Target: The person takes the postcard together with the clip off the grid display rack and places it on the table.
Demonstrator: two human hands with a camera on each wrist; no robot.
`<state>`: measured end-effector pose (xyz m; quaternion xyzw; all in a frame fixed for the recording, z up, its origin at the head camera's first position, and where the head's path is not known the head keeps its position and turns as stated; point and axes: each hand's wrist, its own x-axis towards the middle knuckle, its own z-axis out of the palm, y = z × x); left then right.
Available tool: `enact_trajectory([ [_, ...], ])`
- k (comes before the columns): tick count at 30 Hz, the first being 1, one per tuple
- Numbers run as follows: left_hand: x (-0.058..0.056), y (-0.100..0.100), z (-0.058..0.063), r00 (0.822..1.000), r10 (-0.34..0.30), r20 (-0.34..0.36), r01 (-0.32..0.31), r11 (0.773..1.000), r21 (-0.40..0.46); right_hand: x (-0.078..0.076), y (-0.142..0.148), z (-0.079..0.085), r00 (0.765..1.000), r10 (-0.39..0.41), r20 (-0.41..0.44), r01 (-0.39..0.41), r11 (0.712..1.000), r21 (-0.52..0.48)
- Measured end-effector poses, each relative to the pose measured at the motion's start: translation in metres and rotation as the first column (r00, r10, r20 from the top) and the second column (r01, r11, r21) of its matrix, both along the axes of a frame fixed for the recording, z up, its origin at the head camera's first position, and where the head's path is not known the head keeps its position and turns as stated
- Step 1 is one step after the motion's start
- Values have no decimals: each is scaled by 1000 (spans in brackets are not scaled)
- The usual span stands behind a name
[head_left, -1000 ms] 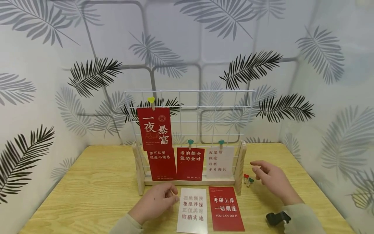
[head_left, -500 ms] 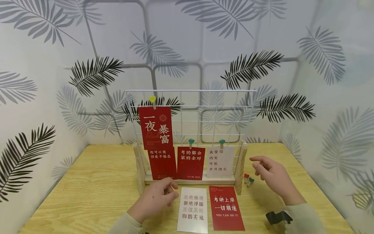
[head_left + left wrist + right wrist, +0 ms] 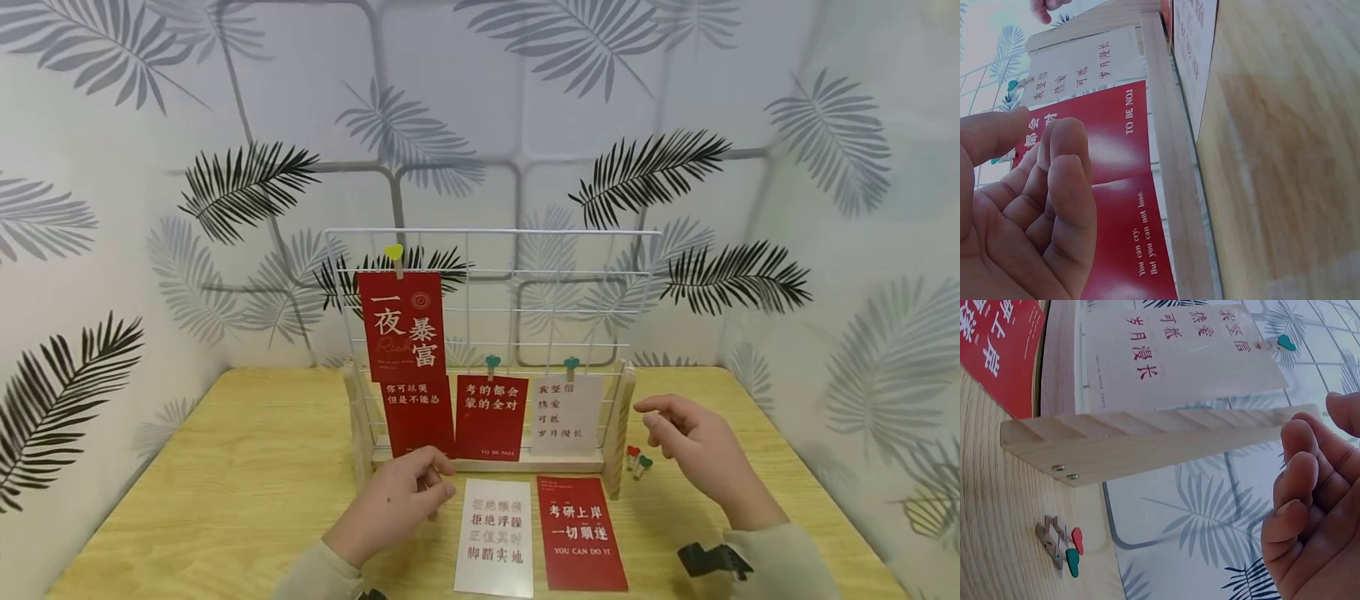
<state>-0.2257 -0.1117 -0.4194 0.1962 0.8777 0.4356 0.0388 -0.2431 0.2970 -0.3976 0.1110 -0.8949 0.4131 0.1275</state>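
My left hand (image 3: 401, 498), fingers loosely curled and nothing in them, hovers left of a white card (image 3: 493, 575) and before the rack's lower bar. To the right of the rack my right hand (image 3: 693, 450) is raised, fingers loosely bent and holding nothing. Below it two small wooden clips, one with a red heart (image 3: 1077, 540) and one with a green heart (image 3: 1072, 562), lie together on the table. A red card (image 3: 581, 533) lies flat beside the white one. The white wire grid rack (image 3: 487, 231) stands upright behind them.
On the grid hang a tall red card (image 3: 401, 329) under a yellow heart clip (image 3: 393, 252), a lower red card (image 3: 416, 421) partly behind it, another red card (image 3: 489, 429) and a white card (image 3: 566, 417), both under teal heart clips. Wooden posts (image 3: 619, 429) support the rack.
Both hands have risen slightly, the left one now overlapping the lower left red card, the right one a little farther above the loose clips. The cards and clips stay in place.
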Motion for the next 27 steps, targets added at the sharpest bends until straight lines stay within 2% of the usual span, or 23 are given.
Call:
enact_trajectory([
  [6,-3,-3,6,999,11,-32,-12,1000,-7,-1,-10,1,999,21,-29,-21,1000,0],
  [10,-2,-6,9,1000,8,-19,-8,1000,-3,-1,-17,-1,996,66,-62,-66,998,-5],
  [17,-2,-11,19,1000,13,-17,-12,998,60,1,-29,1,992,96,-83,-98,995,-18],
  [22,-2,-15,27,998,45,-35,-42,996,78,2,-37,6,985,104,-135,-105,994,0],
  [27,0,-18,30,995,80,-63,-77,996,55,2,-49,11,982,139,-132,-136,990,27],
])
